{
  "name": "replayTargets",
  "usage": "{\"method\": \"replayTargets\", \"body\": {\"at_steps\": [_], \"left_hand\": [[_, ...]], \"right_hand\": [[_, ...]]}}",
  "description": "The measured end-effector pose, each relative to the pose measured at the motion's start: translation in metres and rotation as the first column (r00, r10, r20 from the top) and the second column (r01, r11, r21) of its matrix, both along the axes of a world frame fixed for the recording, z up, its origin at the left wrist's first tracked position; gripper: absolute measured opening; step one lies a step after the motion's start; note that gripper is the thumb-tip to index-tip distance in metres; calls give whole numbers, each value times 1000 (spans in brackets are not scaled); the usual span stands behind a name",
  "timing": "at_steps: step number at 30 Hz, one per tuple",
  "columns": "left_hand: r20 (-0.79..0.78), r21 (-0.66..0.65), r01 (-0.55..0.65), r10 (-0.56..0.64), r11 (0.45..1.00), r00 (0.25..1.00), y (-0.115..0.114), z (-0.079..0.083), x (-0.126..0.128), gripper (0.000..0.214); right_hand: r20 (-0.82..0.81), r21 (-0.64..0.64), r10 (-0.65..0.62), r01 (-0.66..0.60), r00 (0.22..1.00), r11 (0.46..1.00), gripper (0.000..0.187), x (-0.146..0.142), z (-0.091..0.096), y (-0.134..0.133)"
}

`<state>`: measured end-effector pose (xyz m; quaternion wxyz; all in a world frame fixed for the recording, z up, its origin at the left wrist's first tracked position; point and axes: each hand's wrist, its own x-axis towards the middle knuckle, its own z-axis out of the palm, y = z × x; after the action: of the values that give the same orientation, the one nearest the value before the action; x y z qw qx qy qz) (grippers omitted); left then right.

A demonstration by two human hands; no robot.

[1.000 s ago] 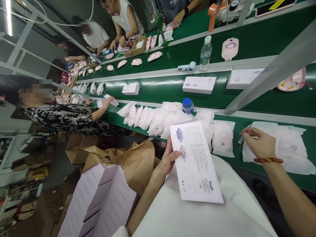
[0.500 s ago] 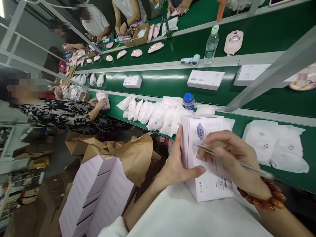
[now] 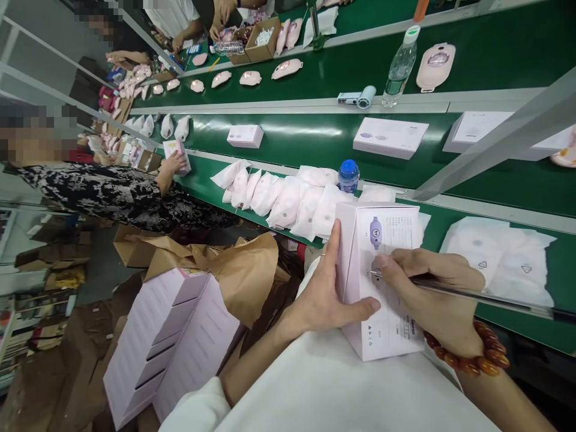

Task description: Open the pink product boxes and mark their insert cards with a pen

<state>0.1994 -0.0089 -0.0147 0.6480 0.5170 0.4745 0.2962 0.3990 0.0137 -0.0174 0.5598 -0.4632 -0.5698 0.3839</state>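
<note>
My left hand (image 3: pixel 326 294) grips a pale pink product box (image 3: pixel 391 231) by its side, thumb across the front. The box face is white, with printed text and a small purple device picture. My right hand (image 3: pixel 427 294) holds a slim pen (image 3: pixel 468 291) with its tip on the box face. A beaded amber-coloured bracelet (image 3: pixel 472 354) circles my right wrist. My fingers hide part of the printed face.
Below my hands lies a green conveyor belt (image 3: pixel 517 309) with white pouches (image 3: pixel 283 204) and a blue-capped bottle (image 3: pixel 348 176). Stacked pink boxes (image 3: pixel 173 342) and brown kraft paper (image 3: pixel 243 270) are at left. A co-worker in a patterned top (image 3: pixel 103 192) holds a small box.
My right hand has moved in over the box, bringing the pen tip onto its face. The box has turned, showing its side. The co-worker has picked up a small box.
</note>
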Motion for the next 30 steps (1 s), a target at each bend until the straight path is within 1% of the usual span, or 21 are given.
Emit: {"method": "replayTargets", "body": {"at_steps": [3, 5, 12, 18, 24, 27, 30], "left_hand": [[-10, 3, 0, 0, 1000, 1000, 1, -2, -1, 149], [-11, -7, 1, -1, 1000, 1000, 1, -4, -2, 152], [-4, 0, 22, -22, 1000, 1000, 2, -6, -2, 151], [15, -1, 21, -21, 1000, 1000, 4, -5, -2, 152], [63, -41, 6, -4, 999, 998, 4, -7, -4, 153], [55, -22, 14, -13, 1000, 998, 4, -8, -5, 153], [48, -20, 26, -25, 999, 999, 3, -6, -3, 152]], "right_hand": [[52, 55, -16, 13, 999, 998, 48, 0, -2, -1], [60, 59, -20, 16, 998, 998, 49, 0, -1, -1], [93, 102, -20, 10, 995, 995, 47, -1, 3, 1], [102, 75, -54, 46, 993, 996, 47, -4, 2, -3], [113, 80, -66, 57, 991, 995, 45, -4, -1, -3], [105, 67, -70, 63, 992, 996, 46, -5, 0, -3], [86, 49, -81, 77, 993, 996, 46, -7, 2, -5]]}}
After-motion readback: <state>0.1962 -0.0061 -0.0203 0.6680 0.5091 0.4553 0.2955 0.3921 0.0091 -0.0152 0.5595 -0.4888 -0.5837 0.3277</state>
